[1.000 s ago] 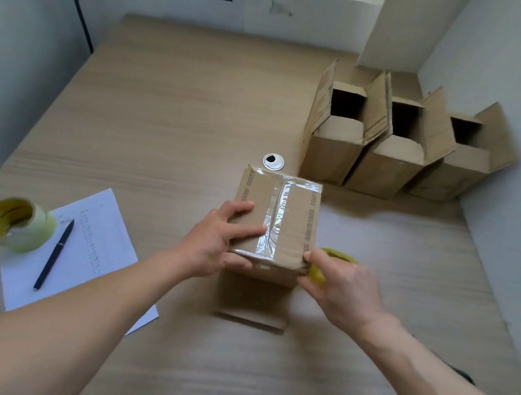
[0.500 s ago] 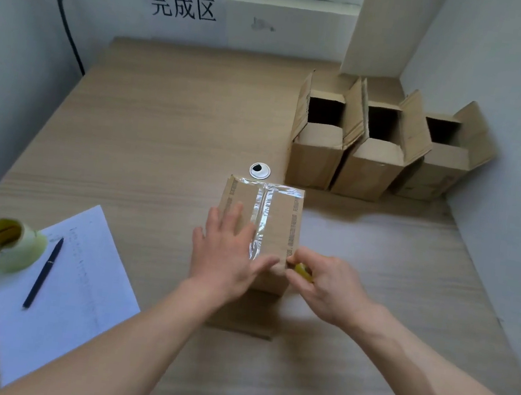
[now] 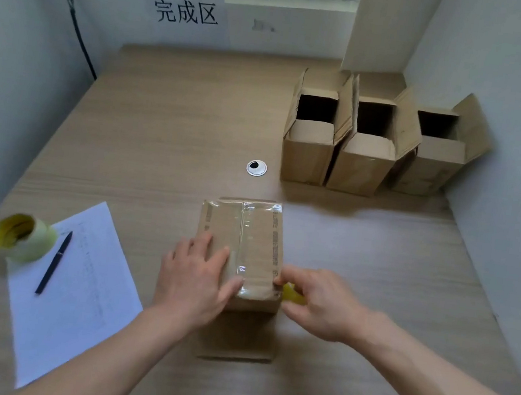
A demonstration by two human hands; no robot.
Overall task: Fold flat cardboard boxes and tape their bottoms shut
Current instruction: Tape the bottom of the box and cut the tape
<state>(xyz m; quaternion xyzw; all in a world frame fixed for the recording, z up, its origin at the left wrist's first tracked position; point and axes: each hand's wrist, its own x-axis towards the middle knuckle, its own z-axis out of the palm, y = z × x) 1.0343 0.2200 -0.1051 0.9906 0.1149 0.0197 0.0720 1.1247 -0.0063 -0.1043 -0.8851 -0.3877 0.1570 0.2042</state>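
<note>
Taped cardboard box (image 3: 240,244) upside down at the table (image 3: 176,128) middle, left hand (image 3: 196,281) flat on top with fingers straight, right hand (image 3: 318,303) pinching a yellow tape roll (image 3: 293,295) against its right edge, three open boxes (image 3: 358,163) farther back.

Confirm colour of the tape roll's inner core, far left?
Yellow core, pale translucent tape around it; head view.
</note>
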